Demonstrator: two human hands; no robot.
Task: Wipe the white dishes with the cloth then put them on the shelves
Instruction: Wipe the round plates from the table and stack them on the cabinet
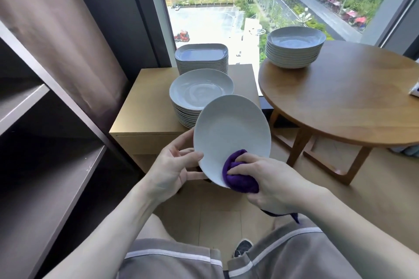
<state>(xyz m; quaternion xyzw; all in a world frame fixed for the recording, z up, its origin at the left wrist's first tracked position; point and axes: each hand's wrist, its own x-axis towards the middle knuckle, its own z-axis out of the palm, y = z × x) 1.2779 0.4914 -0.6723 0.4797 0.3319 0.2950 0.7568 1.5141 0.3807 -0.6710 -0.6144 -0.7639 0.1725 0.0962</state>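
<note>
Our left grip (172, 165) held the plate (231, 133) tilted before the stack (184, 113) so our right grip (272, 179), clutching the cloth (238, 176), could seemingly wipe.

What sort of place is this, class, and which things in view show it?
Probably a high-floor dining or living room: white dishes stacked on a cabinet and a round table, dark shelves at left, and a tall window looking down on streets.

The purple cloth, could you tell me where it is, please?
The purple cloth is lower centre in the head view, bunched in the right hand against the white plate.
</note>
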